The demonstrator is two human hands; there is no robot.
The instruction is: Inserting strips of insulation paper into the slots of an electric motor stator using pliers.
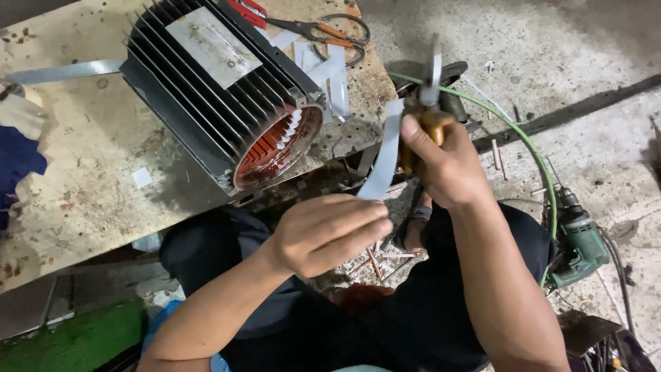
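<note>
My left hand (329, 233) pinches the lower end of a pale grey strip of insulation paper (383, 155) in front of my lap. My right hand (444, 165) grips yellow-handled scissors (428, 103), whose blades are open at the strip's upper end. A black finned motor housing (213, 89) with copper-coloured stator slots lies on its side on the worn wooden table (89, 151), its open end facing me, just left of my hands.
A second pair of scissors with orange handles (323, 31) and cut paper strips (330, 76) lie on the table behind the motor. A green drill (578, 241) and a green cable (523, 145) rest on the concrete floor at right, among small metal scraps.
</note>
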